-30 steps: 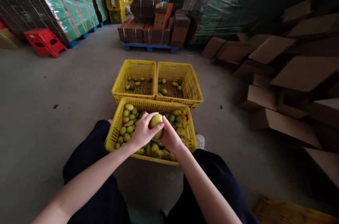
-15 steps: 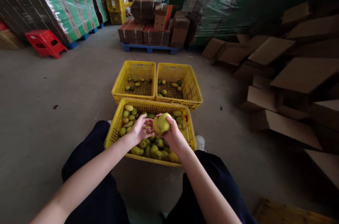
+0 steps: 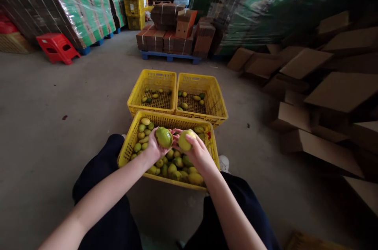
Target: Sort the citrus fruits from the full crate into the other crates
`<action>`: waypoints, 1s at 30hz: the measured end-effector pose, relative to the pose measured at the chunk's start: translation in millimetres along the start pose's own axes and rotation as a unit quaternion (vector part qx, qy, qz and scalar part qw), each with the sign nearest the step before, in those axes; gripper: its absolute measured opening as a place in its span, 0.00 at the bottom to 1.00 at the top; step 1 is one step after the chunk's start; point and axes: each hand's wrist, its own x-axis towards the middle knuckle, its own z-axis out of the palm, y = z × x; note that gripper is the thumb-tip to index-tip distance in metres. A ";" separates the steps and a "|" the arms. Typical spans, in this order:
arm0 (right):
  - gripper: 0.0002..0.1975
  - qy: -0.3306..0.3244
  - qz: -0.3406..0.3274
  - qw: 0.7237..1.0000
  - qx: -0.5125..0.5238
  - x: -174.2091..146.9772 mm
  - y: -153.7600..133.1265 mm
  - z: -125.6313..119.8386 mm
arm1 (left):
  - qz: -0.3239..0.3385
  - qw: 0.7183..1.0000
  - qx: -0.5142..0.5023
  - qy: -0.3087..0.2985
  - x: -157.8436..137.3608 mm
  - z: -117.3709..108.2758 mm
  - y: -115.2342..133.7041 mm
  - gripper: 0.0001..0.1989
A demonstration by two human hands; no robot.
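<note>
- Head view: from where I stand, the left hand [image 3: 153, 152] cups a green fruit [image 3: 164, 137], its fingers curled around from beneath, while the right hand [image 3: 198, 152] grips a yellowish fruit [image 3: 186, 140] between thumb and fingers. Both fruits sit just above the front crate [image 3: 174, 184].
- The left hold looks the riskier to me: the fruit rests in the palm with its top uncovered, so a tilt of the wrist could roll it out.
- The two fruits are side by side, so a careless inward move might knock them together and bruise the skins. Whether the fingertips touch between them, I can't tell.
- A dropped one would probably land on the loose fruit [image 3: 171, 169] below; dropped off to the side, it could strike the hard floor [image 3: 97, 96].
- That floor is bare, grey and concrete-looking, with a few dark specks.
- Beyond the front crate, the rear left crate [image 3: 132, 98] and rear right crate [image 3: 217, 96] hold a few fruits each.
- Around us: a red stool [image 3: 59, 47], a blue pallet [image 3: 169, 57] of bundled cardboard, tumbled cartons [image 3: 317, 149] and plastic-wrapped stacks [image 3: 85, 4]; the far right is dim.
</note>
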 end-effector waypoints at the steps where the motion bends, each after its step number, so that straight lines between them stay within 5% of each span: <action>1: 0.13 0.013 -0.018 1.000 0.007 0.7 -3.2 -1.9 | 0.019 1.000 -0.014 0.008 -3.7 4.4 4.7 0.20; 4: 0.12 0.049 -0.037 0.996 0.072 4.2 -5.2 -5.9 | 0.083 0.996 -0.014 0.014 -13.6 14.2 16.3 0.19; 7: 0.18 0.065 -0.008 0.990 0.125 8.5 3.3 -4.8 | 0.179 0.978 0.095 -0.043 -20.1 15.9 17.9 0.20; 12: 0.21 0.138 -0.117 0.983 0.014 9.9 26.6 5.7 | 0.379 0.848 0.358 -0.096 -26.5 8.6 2.3 0.24; 14: 0.20 0.171 -0.208 0.960 -0.075 7.4 32.2 10.0 | 0.436 0.795 0.412 -0.087 -27.5 5.8 -4.5 0.25; 17: 0.18 0.175 -0.299 0.925 -0.156 2.6 34.3 14.3 | 0.484 0.753 0.438 -0.086 -26.7 2.7 -12.5 0.25; 22: 0.13 0.140 -0.293 0.934 -0.145 -0.6 37.3 13.2 | 0.512 0.724 0.448 -0.111 -25.0 -0.1 -19.3 0.23; 30: 0.14 0.110 -0.309 0.936 -0.124 1.3 45.0 7.1 | 0.510 0.721 0.456 -0.108 -25.3 -2.3 -19.7 0.23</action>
